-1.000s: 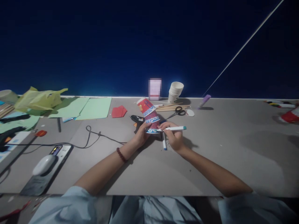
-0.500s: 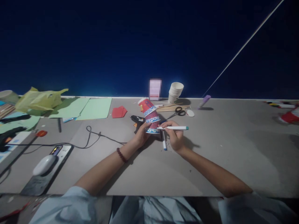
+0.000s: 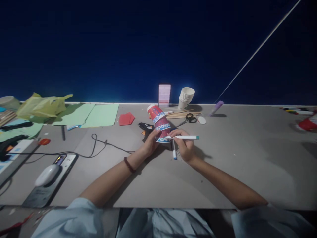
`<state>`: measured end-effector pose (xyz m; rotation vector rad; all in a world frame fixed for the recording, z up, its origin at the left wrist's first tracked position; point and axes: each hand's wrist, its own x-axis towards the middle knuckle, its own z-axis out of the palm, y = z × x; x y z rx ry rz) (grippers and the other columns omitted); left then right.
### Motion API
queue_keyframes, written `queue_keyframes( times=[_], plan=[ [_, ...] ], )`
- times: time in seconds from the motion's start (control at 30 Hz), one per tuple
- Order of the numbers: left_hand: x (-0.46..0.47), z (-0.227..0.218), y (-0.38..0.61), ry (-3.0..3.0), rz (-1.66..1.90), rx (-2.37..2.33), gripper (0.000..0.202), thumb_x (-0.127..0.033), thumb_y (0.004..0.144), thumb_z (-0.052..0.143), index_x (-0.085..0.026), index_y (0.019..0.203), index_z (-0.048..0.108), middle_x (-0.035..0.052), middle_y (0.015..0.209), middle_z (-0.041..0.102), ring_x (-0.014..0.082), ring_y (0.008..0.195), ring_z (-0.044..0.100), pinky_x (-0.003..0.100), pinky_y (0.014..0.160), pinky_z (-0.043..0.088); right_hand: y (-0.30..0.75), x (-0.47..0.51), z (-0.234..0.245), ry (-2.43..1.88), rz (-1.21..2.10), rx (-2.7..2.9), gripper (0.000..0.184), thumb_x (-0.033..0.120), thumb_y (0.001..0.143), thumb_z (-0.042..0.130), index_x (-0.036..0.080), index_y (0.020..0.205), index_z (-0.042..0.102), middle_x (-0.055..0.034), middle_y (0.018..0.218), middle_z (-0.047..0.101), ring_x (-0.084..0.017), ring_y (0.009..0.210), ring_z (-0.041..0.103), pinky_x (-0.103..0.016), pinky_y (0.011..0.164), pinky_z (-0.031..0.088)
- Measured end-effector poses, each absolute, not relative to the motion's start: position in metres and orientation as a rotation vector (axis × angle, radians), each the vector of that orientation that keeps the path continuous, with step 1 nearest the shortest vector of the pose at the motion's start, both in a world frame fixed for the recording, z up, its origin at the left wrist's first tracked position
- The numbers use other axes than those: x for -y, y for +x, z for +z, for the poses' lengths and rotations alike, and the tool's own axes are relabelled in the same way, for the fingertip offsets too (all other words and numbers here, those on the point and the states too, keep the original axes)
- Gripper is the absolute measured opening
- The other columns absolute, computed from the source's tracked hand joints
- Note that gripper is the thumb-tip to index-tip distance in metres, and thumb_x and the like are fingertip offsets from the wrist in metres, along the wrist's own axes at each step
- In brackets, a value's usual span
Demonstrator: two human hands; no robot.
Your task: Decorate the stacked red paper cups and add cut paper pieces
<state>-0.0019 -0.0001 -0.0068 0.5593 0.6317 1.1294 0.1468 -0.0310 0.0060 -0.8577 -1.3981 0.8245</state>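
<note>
A stack of decorated paper cups point(image 3: 159, 122), red with blue-and-white bands, leans on the grey table point(image 3: 247, 158), tilted to the far left. My left hand point(image 3: 150, 143) grips its wide lower end. In my right hand point(image 3: 185, 147) is a white marker with a teal end cap point(image 3: 184, 137), pinched by the fingers, its tip touching the lowest cup's band. A second marker point(image 3: 174, 150) lies on the table under my right hand.
Behind the cups lie a black glue gun point(image 3: 145, 127) with its cord point(image 3: 99, 143), scissors point(image 3: 188, 118), wooden sticks point(image 3: 180, 114), plain white cups point(image 3: 186, 97), red paper point(image 3: 125, 118) and green sheets point(image 3: 99, 114). A phone and mouse point(image 3: 48, 175) sit at the near left.
The cup stack and both hands have shifted only slightly; the marker tip stays against the lowest cup's band.
</note>
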Motion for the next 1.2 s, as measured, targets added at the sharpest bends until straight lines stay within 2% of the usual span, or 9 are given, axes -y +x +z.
queue_keyframes(
  times=[0.1,0.27,0.47,0.67,0.83,1.03,1.2],
  plan=[
    [0.0004,-0.0092,-0.0019,0.603,1.135,-0.631,0.033,-0.034,0.075,0.075,-0.011,0.098,0.071,0.0074,0.091,0.075,0.0199,0.082,0.069,0.03,0.082,0.05,0.1468,0.0309,0.008,-0.85,0.805,1.414,0.013,0.022,0.086,0.051,0.022,0.08,0.063,-0.0038,0.085,0.067,-0.021,0.084,0.066,-0.035,0.078,0.051],
    [-0.0014,-0.0126,-0.0024,0.572,1.118,-0.614,0.036,-0.038,0.079,0.071,-0.01,0.101,0.072,0.0101,0.097,0.075,0.0217,0.088,0.07,0.031,0.087,0.05,0.1475,0.0293,0.0068,-0.922,0.797,1.374,0.012,0.023,0.086,0.052,0.022,0.08,0.063,-0.0022,0.082,0.066,-0.018,0.074,0.064,-0.034,0.074,0.05],
    [-0.0019,-0.0127,-0.0018,0.518,1.131,-0.619,0.033,-0.037,0.08,0.069,-0.009,0.097,0.072,0.0106,0.094,0.075,0.0222,0.086,0.07,0.032,0.087,0.05,0.1483,0.0294,0.004,-0.902,0.794,1.398,0.012,0.022,0.086,0.052,0.022,0.082,0.064,-0.0033,0.086,0.067,-0.02,0.084,0.065,-0.034,0.078,0.05],
    [-0.0013,-0.0128,-0.0026,0.545,1.126,-0.611,0.033,-0.037,0.08,0.069,-0.011,0.099,0.073,0.0097,0.097,0.075,0.0224,0.088,0.07,0.033,0.088,0.051,0.1485,0.0303,0.006,-0.985,0.782,1.414,0.012,0.024,0.087,0.053,0.022,0.084,0.064,-0.0004,0.072,0.064,-0.017,0.067,0.06,-0.031,0.067,0.048],
    [-0.0019,-0.0139,-0.0033,0.549,1.119,-0.611,0.032,-0.036,0.081,0.068,-0.01,0.098,0.072,0.0103,0.096,0.075,0.022,0.087,0.07,0.031,0.086,0.051,0.1484,0.0299,0.0073,-1.019,0.766,1.424,0.012,0.025,0.087,0.053,0.022,0.083,0.064,-0.0007,0.074,0.065,-0.017,0.066,0.059,-0.03,0.064,0.047],
    [-0.0012,-0.0119,-0.0028,0.54,1.131,-0.626,0.031,-0.035,0.079,0.069,-0.01,0.096,0.073,0.0098,0.093,0.075,0.0215,0.084,0.07,0.031,0.085,0.051,0.1483,0.0291,0.0056,-1.018,0.802,1.411,0.011,0.024,0.084,0.053,0.023,0.08,0.064,-0.0008,0.075,0.066,-0.017,0.067,0.061,-0.031,0.067,0.049],
    [-0.002,-0.0119,-0.0021,0.53,1.12,-0.629,0.032,-0.036,0.077,0.071,-0.01,0.095,0.073,0.0099,0.092,0.076,0.0227,0.085,0.07,0.033,0.087,0.051,0.1477,0.0287,0.0051,-0.962,0.833,1.399,0.011,0.021,0.08,0.054,0.022,0.074,0.064,-0.003,0.079,0.069,-0.02,0.078,0.066,-0.034,0.074,0.052]
  ],
)
